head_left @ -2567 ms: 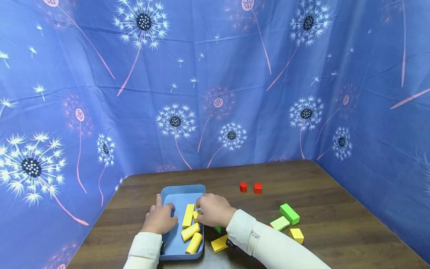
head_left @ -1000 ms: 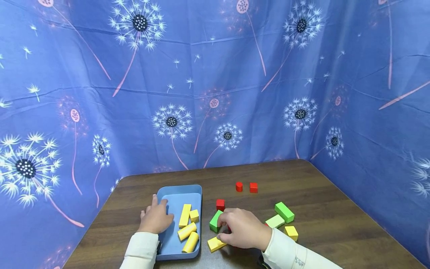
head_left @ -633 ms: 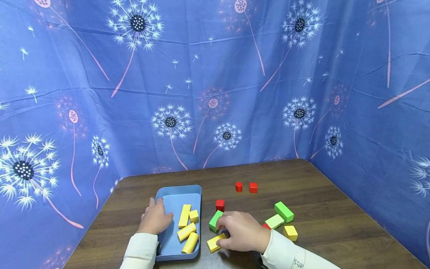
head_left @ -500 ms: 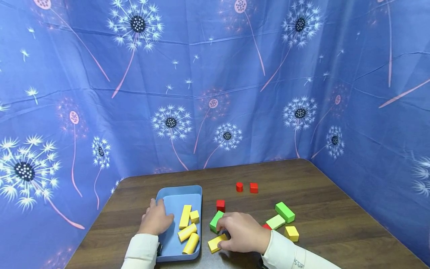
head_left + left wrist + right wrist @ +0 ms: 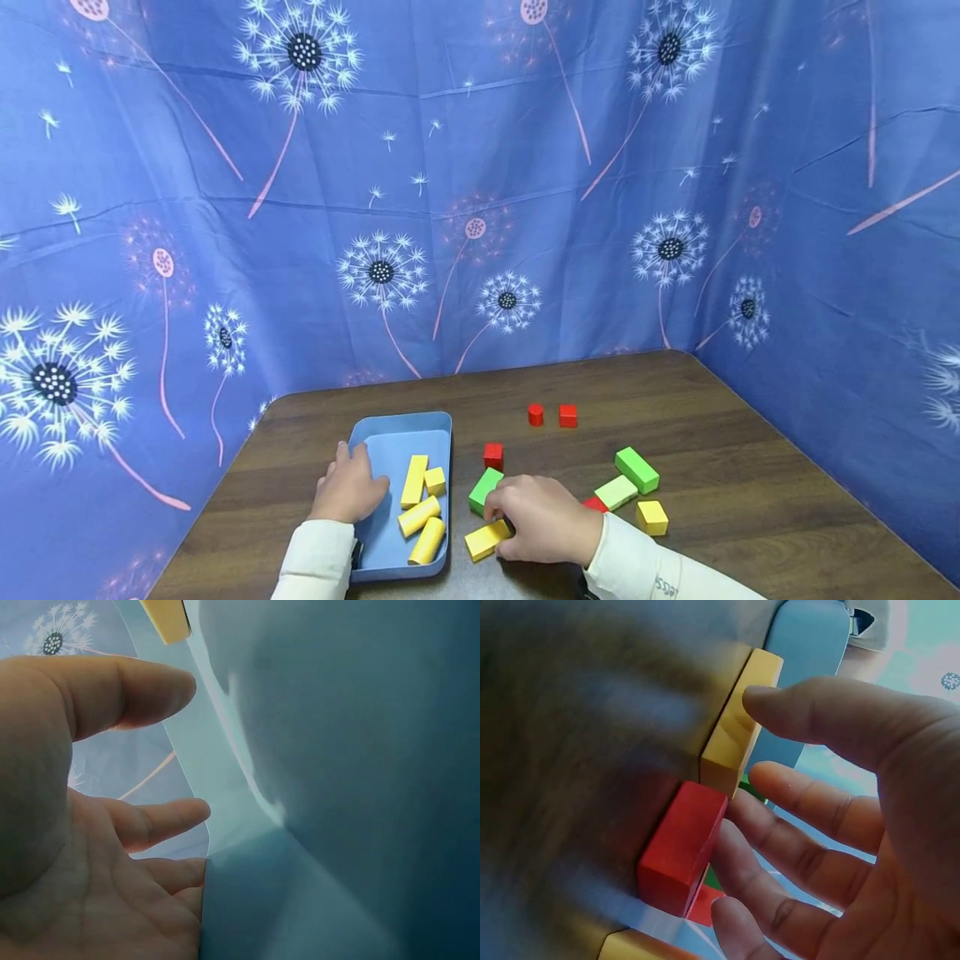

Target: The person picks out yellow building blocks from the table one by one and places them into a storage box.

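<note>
My right hand (image 5: 547,518) hovers low over a yellow rectangular block (image 5: 486,540). In the right wrist view, the thumb tip overlaps that block (image 5: 742,724), with the fingers spread apart from it; whether skin touches wood I cannot tell. A red block (image 5: 682,847) lies beside the fingertips, hidden under the hand in the head view. A green block (image 5: 486,490) lies just beyond the fingers. My left hand (image 5: 348,486) rests at the left rim of a blue tray (image 5: 401,423), thumb extended over its inside. Two yellow cylinders (image 5: 420,517), a yellow bar (image 5: 414,482) and a yellow cube (image 5: 435,481) lie inside.
Farther back on the brown table (image 5: 300,425) are a red cylinder (image 5: 536,415) and red cubes (image 5: 568,416) (image 5: 493,456). Right of my right hand lie a pale green block (image 5: 617,492), a green block (image 5: 637,471), a yellow cube (image 5: 652,517) and a red piece (image 5: 596,505).
My right hand has moved from the yellow cube in the tray rightward to the yellow block on the table, then lingered there. The left hand has stayed at the tray.
</note>
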The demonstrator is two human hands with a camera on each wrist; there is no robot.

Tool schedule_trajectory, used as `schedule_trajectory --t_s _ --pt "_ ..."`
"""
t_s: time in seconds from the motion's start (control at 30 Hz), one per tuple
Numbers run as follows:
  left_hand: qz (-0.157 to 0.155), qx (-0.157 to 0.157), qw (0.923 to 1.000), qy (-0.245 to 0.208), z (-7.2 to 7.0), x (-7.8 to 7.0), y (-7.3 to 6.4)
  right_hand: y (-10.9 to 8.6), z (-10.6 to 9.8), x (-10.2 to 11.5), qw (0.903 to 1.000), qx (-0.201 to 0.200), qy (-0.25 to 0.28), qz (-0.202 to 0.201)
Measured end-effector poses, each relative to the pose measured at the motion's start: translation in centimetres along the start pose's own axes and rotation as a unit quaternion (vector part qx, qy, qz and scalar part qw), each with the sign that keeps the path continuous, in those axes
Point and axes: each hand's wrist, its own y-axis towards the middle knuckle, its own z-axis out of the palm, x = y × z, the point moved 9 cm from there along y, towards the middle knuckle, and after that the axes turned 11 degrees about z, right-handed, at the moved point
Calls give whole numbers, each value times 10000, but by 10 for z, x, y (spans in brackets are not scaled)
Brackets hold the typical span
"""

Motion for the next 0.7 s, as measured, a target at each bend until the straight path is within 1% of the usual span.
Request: schedule_trajectory --t_s 0.13,0.23,0.37,0.53,0.7 --pt "21 -31 10000 8 0 0 -1 1 5 -1 9999 149 46 -17" --pt "65 -120 9999 -19 -3 -3 -1 3 7 -2 9998 200 77 -2" --pt "47 -138 9999 -67 -4 -4 1 4 6 -2 9998 191 61 -7" --pt "-3 -50 10000 -86 -1 -1 0 3 5 0 9999 130 32 -34" --pt "-15 -25 10000 -61 -1 -1 -1 3 5 0 9999 100 47 -9"
